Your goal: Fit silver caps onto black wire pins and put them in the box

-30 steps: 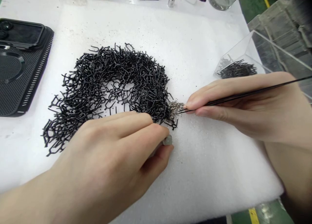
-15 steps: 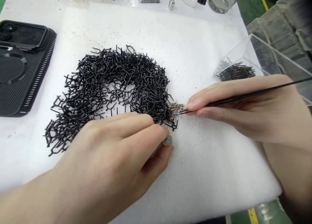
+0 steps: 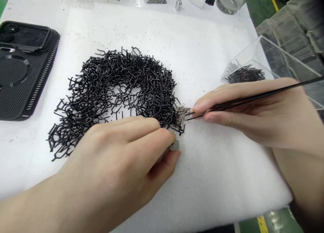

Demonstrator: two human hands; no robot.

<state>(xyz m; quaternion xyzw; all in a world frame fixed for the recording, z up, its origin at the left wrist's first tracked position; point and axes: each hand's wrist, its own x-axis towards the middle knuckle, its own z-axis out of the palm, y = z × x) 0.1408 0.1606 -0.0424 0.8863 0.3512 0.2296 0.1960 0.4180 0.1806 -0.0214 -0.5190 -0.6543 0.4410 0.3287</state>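
Head cam, L hand: I see thumb + index clamped on small grey pc, 7 o'clock of grains.
R hand: clamped on blk tweezers, tips slightly apart at grains.
Grains: on white foam, 4 o'clock side of blk pile.
Clear box: 2 o'clock, dark bits inside.

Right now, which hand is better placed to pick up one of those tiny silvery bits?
Probably the right hand: it holds black tweezers, their parted tips at the silvery bits. The left hand is occupied, pinching a small greyish piece.
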